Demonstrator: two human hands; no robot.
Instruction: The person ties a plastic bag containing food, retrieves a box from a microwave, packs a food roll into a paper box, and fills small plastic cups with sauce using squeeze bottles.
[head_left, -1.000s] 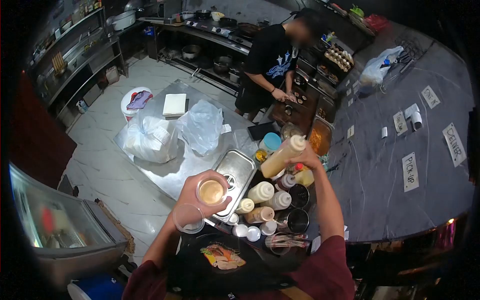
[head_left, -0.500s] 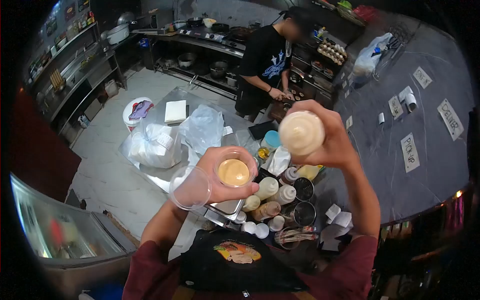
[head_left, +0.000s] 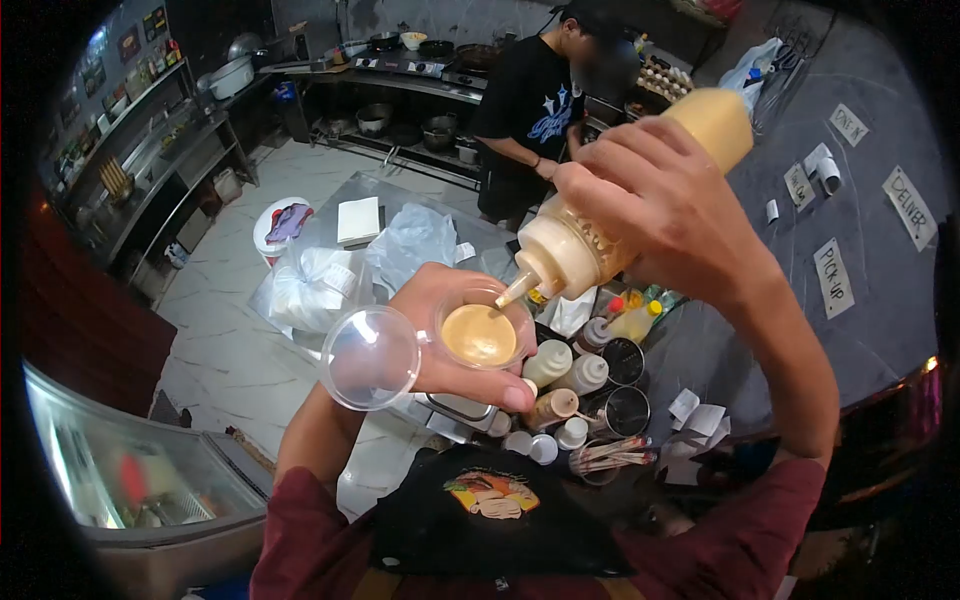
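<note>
Held in my left hand point(head_left: 445, 375) is a small clear sauce cup point(head_left: 483, 330) with orange-tan sauce inside. Its hinged clear lid point(head_left: 371, 358) hangs open to the left, over my wrist. My right hand point(head_left: 660, 195) wraps round a squeeze bottle point(head_left: 712, 125) of similar sauce, tipped with its base up and to the right. The bottle's nozzle tip point(head_left: 510, 292) points down at the cup's upper right rim; whether it touches the rim I cannot tell. Below the cup stand more squeeze bottles point(head_left: 548, 362).
A co-worker point(head_left: 525, 110) stands beyond the table by the stove. Plastic bags point(head_left: 315, 290) and a white pad point(head_left: 358, 220) lie on the metal table. Black cups point(head_left: 627, 410), skewers point(head_left: 612, 457) and paper slips point(head_left: 698, 420) sit nearby. A dark counter point(head_left: 880, 290) with labels runs along the right.
My right hand has turned the squeeze bottle from upright to tipped, bringing its nozzle over the cup's edge. My left hand still holds the cup, slightly further right and nearer.
</note>
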